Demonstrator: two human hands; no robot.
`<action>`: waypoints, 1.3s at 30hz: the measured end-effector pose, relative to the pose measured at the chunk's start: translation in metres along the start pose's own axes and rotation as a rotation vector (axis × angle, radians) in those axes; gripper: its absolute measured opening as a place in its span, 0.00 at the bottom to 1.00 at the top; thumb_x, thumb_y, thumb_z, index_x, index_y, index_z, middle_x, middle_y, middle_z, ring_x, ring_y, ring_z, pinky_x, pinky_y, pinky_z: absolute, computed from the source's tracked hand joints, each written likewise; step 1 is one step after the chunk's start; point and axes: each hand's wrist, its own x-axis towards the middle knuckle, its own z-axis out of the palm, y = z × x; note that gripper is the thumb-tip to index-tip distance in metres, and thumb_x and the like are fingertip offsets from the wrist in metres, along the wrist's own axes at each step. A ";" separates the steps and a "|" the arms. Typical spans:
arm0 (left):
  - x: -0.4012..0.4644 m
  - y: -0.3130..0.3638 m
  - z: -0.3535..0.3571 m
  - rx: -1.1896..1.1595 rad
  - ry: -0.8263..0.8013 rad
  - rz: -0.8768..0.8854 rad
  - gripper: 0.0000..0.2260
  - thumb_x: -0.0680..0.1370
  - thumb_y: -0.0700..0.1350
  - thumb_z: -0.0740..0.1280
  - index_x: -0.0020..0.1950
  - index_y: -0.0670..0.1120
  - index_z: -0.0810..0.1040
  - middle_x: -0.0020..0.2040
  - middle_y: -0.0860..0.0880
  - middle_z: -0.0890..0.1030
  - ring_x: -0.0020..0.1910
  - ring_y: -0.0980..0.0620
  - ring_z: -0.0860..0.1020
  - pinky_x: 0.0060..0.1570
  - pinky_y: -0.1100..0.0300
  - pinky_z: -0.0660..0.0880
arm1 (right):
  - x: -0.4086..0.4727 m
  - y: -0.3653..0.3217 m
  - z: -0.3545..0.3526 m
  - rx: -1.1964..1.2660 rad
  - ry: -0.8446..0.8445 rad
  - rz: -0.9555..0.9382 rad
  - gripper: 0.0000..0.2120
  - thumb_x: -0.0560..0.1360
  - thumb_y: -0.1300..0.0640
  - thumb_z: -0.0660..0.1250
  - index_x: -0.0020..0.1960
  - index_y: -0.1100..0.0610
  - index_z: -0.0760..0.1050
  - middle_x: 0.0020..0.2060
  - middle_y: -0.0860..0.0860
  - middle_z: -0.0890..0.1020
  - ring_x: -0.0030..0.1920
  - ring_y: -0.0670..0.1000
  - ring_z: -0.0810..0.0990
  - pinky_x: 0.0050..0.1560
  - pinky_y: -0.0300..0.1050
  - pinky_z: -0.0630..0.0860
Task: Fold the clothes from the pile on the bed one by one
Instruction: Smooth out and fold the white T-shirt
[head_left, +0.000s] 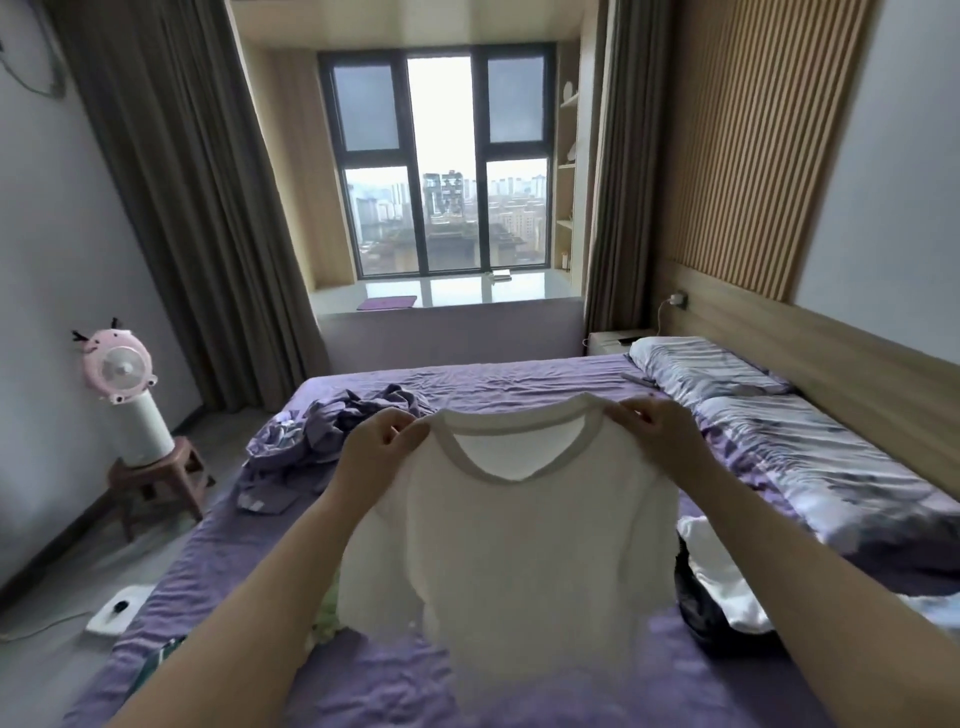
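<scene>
The shirt (519, 561), white with a grey neckband, hangs in the air above the near part of the bed (467, 382). It is held by its two shoulders. The left hand (382, 447) pinches the left shoulder seam just beside the neckband, fingers curled round the cloth. The right hand (652, 434) pinches the right shoulder in the same way. Both hands are closed on the shirt; neither is free.

The hands stand well apart and level, so the neckband is drawn taut between them and the body hangs straight down. In my judgement this hold serves to shake the garment out and square it, with the neck opening facing the person, before it is laid flat on the sheet for folding. The hem reaches down to the sheet or nearly so; contact cannot be confirmed, as the lower edge is blurred.

A heap of purple clothes (322, 441) lies on the far left of the bed, well apart from the shirt. It is crumpled and unfolded, and I judge it to be part of the pile awaiting its turn. A mix of white and dark garments (722, 592) lies on the right, just beside the shirt's right edge and partly hidden by the right forearm. A little pale green cloth (327, 623) shows beneath the shirt's lower left corner.

Two pillows (727, 379) lie along the headboard side, clear of the working area. The bare stretch of sheet under the shirt seems the likely laying place.
</scene>
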 end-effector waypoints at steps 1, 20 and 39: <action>-0.001 0.001 -0.002 0.039 0.002 0.013 0.06 0.76 0.47 0.70 0.44 0.46 0.80 0.32 0.53 0.76 0.32 0.58 0.72 0.35 0.64 0.68 | -0.004 -0.002 -0.002 -0.011 -0.003 -0.006 0.11 0.77 0.51 0.65 0.42 0.54 0.82 0.32 0.45 0.78 0.37 0.45 0.75 0.36 0.33 0.65; -0.085 -0.015 -0.047 0.017 -0.335 -0.070 0.09 0.77 0.45 0.69 0.45 0.38 0.78 0.35 0.46 0.75 0.32 0.52 0.72 0.34 0.60 0.69 | -0.123 -0.039 -0.004 -0.222 -0.165 0.071 0.14 0.79 0.49 0.60 0.36 0.53 0.73 0.28 0.43 0.72 0.35 0.50 0.73 0.34 0.40 0.61; -0.085 -0.173 0.109 0.439 -0.432 -0.455 0.10 0.78 0.52 0.66 0.49 0.47 0.80 0.48 0.48 0.81 0.50 0.48 0.79 0.43 0.59 0.68 | -0.118 0.137 0.144 -0.181 -0.645 0.297 0.11 0.80 0.58 0.59 0.38 0.54 0.69 0.39 0.54 0.78 0.44 0.54 0.76 0.42 0.47 0.65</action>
